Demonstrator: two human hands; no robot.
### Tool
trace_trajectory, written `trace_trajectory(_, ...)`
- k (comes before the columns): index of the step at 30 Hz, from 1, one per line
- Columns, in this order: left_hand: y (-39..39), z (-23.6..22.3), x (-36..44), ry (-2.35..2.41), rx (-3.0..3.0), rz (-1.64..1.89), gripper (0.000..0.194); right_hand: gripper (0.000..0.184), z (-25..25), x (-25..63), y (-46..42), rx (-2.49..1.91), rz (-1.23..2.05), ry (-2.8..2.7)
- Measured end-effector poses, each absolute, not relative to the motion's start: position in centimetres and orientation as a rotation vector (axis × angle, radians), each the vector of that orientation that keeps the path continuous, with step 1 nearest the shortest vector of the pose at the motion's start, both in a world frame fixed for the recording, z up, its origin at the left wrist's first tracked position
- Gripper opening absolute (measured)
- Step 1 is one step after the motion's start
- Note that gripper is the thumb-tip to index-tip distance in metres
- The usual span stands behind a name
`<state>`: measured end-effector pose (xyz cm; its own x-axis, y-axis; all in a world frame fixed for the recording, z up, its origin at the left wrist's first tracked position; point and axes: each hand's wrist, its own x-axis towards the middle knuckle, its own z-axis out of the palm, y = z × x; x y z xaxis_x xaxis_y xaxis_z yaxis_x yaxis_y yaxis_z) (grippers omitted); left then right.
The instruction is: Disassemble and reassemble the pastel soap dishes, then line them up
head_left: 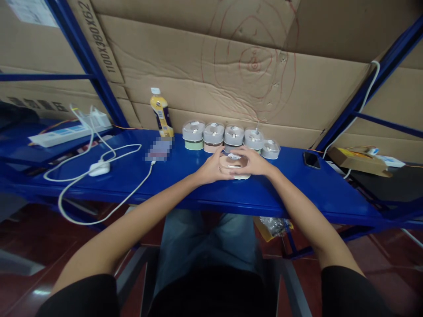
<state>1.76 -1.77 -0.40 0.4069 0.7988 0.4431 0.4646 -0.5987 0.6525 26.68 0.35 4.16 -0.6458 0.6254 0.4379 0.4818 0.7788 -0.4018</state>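
Left hand (210, 170) and right hand (255, 163) curl inward, clasped round one box (232, 162) before grey-topped boxes (214, 132), their contents unclear.

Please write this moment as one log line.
left hand: around container; right hand: around same container; behind: container row; surface: blue table

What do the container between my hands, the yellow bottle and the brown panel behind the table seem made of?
The container: likely shiny plastic, going by glints on its top. The yellow bottle: probably smooth plastic, judging by its moulded shape. The brown panel: matte cardboard, shown by its creases and dull surface.
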Motion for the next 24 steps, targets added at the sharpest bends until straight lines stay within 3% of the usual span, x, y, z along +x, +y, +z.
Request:
trace_trajectory(6,-1.7,-0.8,1.6,1.078,2.328,0.997,0.137,0.086,4.1,26.8,0.3,-0.833,0.363,-2.479)
trace_trajectory(13,-2.1,-0.6,1.3,1.047,2.370,0.960,0.116,0.093,3.2,27.1,0.1,-0.925,0.418,-2.475)
trace_trajectory(20,-2.4,-0.6,1.0,1.084,2.338,0.892,0.121,0.095,2.9,28.7,-2.6,-0.915,0.351,-2.486)
trace_trajectory(24,-2.4,-0.9,0.8,1.123,2.399,0.847,0.100,0.092,3.3,32.5,-8.2,-1.295,0.124,-2.435)
